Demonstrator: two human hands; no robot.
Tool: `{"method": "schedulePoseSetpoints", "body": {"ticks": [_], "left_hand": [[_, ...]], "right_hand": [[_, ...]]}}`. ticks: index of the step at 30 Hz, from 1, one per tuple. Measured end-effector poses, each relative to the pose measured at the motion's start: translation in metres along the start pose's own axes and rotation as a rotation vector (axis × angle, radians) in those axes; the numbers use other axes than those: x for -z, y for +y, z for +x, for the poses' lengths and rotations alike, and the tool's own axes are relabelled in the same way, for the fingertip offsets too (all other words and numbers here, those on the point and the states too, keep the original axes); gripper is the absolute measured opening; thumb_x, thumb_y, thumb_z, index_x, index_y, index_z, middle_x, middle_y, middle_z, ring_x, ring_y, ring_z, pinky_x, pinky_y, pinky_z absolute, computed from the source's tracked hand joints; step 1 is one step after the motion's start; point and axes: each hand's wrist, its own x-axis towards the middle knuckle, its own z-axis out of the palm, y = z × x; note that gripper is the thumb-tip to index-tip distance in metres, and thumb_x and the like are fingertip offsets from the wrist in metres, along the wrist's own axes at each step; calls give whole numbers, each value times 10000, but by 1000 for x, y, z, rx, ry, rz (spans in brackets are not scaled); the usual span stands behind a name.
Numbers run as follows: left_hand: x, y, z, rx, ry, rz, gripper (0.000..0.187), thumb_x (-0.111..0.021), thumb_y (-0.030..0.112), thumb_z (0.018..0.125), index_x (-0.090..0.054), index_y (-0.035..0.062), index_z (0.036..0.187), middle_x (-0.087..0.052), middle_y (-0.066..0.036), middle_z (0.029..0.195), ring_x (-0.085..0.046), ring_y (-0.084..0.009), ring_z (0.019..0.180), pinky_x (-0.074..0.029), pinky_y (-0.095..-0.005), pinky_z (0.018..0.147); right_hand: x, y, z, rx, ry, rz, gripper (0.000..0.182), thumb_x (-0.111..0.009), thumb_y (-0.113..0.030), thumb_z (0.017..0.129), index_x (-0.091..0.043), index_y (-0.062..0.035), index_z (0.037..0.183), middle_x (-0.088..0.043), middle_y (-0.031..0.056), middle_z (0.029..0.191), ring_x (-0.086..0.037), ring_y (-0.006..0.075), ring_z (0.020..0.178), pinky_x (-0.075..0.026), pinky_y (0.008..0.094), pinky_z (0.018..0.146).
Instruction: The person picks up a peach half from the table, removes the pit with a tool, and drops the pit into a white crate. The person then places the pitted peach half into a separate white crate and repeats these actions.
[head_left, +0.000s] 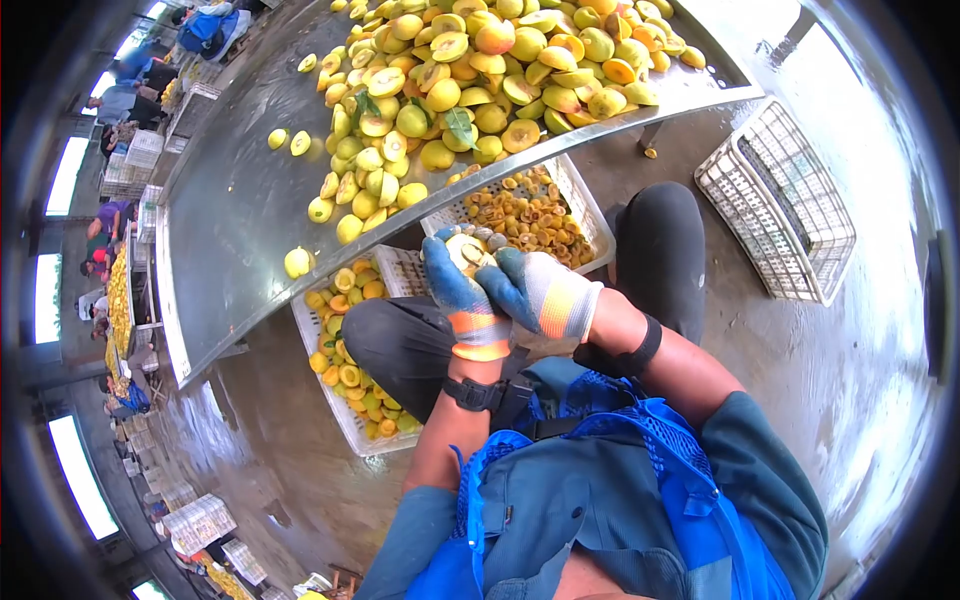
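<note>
Two gloved hands meet around a piece of fruit at the table's near edge

The piece of fruit (467, 254) is up between the hands, just short of the near edge of the metal table (235, 240), on the person's side of it. Its pale face is turned up toward the head camera.

The left hand (455, 290) reaches out toward the table with the forearm nearly straight ahead and the wrist almost in line with it. Its gloved fingers are curled in, closed around the left side of the fruit, which they have hold of. A black strap (474, 394) circles that wrist.

The right hand (540, 290) comes in from the right, its forearm slanting across toward the table's near edge. The hand is turned inward and its blue fingers are bent, with their tips up against the right side of the fruit. They are partly drawn in, but the far side of this hand is hidden, so I cannot tell how firmly it grips or whether it has hold of anything more.

Both elbows are bent, and the hands meet above the person's knees. Beyond the hands, partly under the table's near edge, sits a crate of small fruit pieces (592, 205); a crate of fruit halves (385, 446) stands nearer the person than that edge, left of the hands. A heap of fruit (490, 70) covers part of the table top.
</note>
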Motion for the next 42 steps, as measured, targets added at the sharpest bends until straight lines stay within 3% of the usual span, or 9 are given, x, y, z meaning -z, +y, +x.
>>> {"method": "schedulePoseSetpoints", "body": {"ticks": [9, 10, 12, 25, 29, 32, 35, 39, 42], "left_hand": [[15, -9, 10, -69, -31, 116, 459, -428, 525, 1089, -575, 92, 1056, -663, -86, 941, -652, -226, 812, -551, -372, 759], [10, -9, 3, -121, -48, 77, 454, -425, 517, 1093, -576, 90, 1065, -666, -84, 941, -657, -232, 818, -553, -376, 767], [27, -24, 12, -298, -15, 232, 462, -433, 527, 1091, -577, 88, 1088, -665, -82, 944, -663, -237, 831, -558, -374, 779], [7, 11, -1, 119, -5, 68, 402, -477, 457, 1063, -599, 78, 1004, -663, -86, 875, -672, -229, 775, -574, -344, 741], [3, 12, -3, 126, 32, 153, 414, -479, 451, 1054, -603, 63, 977, -661, -95, 842, -671, -230, 730, -578, -342, 711], [6, 11, -4, 128, 21, 159, 429, -481, 459, 1054, -602, 56, 972, -660, -103, 842, -670, -235, 724, -584, -359, 706], [15, -2, 5, 95, 47, 47, 427, -479, 455, 1050, -599, 53, 973, -663, -116, 850, -670, -250, 724, -591, -376, 704], [30, -16, 11, 13, -51, 39, 542, -474, 599, 1058, -598, 73, 1009, -667, -113, 865, -676, -269, 743, -599, -397, 716], [33, -13, 11, 27, -109, 76, 531, -475, 579, 1057, -593, 62, 1019, -674, -138, 871, -690, -278, 772, -603, -398, 734]], "right_hand": [[-15, 15, 4, -1, 26, 96, 470, -478, -371, 1067, -630, 54, 1199, -712, 317, 948, -704, 487, 901, -555, 525, 802], [-14, 29, 7, 351, 18, -28, 454, -478, -364, 1073, -647, 45, 1176, -712, 310, 922, -708, 478, 884, -554, 519, 789], [-8, 11, 2, -23, -71, 138, 443, -486, -362, 1077, -659, 39, 1147, -710, 306, 922, -710, 467, 884, -552, 505, 779], [-7, 29, 4, 177, -226, 12, 449, -449, -362, 1098, -652, 37, 1067, -722, 240, 889, -729, 334, 828, -560, 449, 706], [-9, 42, 8, 480, -178, -259, 425, -446, -346, 1099, -645, 30, 1108, -725, 228, 927, -719, 340, 818, -564, 455, 716], [-9, 39, 8, 62, -296, 236, 400, -469, -338, 1095, -636, 22, 1144, -717, 206, 957, -712, 326, 821, -562, 456, 728], [-12, 44, 12, 325, -252, 104, 404, -494, -373, 1092, -644, 0, 1131, -704, 136, 912, -687, 242, 774, -543, 387, 676], [4, 19, 4, -275, -491, 736, 430, -508, -442, 1089, -659, -39, 1101, -640, 25, 756, -613, 135, 635, -480, 289, 561], [0, 37, 8, -396, -587, 891, 410, -520, -461, 1084, -658, -75, 1071, -587, -27, 680, -546, 94, 529, -408, 244, 449]]}}
